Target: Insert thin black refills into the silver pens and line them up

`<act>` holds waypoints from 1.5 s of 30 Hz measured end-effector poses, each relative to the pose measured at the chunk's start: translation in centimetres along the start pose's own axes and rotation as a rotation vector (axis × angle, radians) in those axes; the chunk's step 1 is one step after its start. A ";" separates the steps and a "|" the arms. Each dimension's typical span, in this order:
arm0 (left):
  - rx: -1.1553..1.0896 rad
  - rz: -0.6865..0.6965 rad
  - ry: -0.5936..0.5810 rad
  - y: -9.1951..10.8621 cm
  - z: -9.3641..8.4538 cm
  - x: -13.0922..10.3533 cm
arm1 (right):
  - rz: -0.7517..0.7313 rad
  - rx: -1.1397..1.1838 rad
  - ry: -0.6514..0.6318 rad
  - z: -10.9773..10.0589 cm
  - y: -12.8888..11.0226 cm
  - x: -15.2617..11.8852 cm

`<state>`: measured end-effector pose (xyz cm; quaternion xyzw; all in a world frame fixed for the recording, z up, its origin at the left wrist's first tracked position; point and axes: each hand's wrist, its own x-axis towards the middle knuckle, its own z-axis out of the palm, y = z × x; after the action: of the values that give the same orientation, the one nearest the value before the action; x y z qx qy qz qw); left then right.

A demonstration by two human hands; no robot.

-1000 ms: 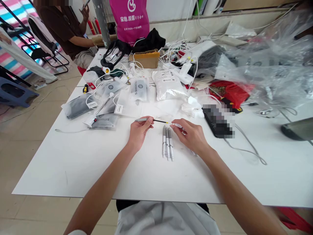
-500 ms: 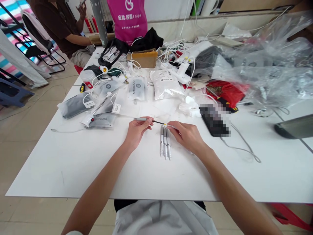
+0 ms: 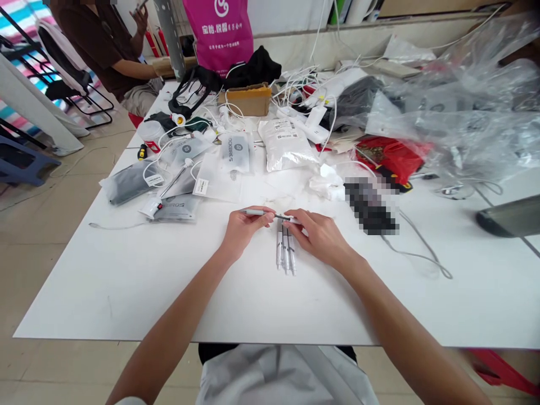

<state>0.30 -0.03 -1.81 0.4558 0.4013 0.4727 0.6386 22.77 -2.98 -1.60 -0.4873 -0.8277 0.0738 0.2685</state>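
Near edge: white table [image 3: 126, 292], both forearms reaching in over it. Left hand [image 3: 242, 230] pinches a grey pen barrel [image 3: 258, 212] between thumb and forefinger, held level just above the tabletop. Right hand [image 3: 321, 236] has fingers closed narrow on the far end of the black refill [image 3: 282, 217], which runs into the barrel's open end; a second clear piece may sit under the fingers, cannot tell. Between the hands, directly below the refill: three finished pens [image 3: 285, 253] lying side by side, touching, flat on the table.

Handling, by judgement: barrel light, stiff, smooth plastic, apt to roll; hold at mid-body. Refill thin, bends if pushed off-axis; grip close to the barrel mouth.

Beyond: blurred dark device [image 3: 371, 205] w/ grey cable [image 3: 417, 250] to the right. Further: packaged pouches [image 3: 236, 152], silver bag [image 3: 287, 145], cardboard box [image 3: 250, 100], white cables, clear plastic sheeting [image 3: 455, 112]. Far left: seated person [image 3: 113, 50], hand raised, apart from the work.
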 end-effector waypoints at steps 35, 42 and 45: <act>0.061 0.495 0.292 2.2 -0.1 -0.9 | 0.988 -0.465 0.041 -7.4 8.5 -2.2; 0.108 0.535 0.354 2.3 -0.3 -0.8 | 1.166 -0.475 -0.214 -7.7 10.0 -4.8; 0.132 0.519 0.359 2.2 -0.2 -1.0 | 1.125 -0.457 -0.170 -7.2 10.3 -4.1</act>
<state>-0.67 -0.65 0.34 0.4928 0.4075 0.6656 0.3849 35.99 -2.16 -1.03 -0.8872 -0.4568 0.0635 0.0100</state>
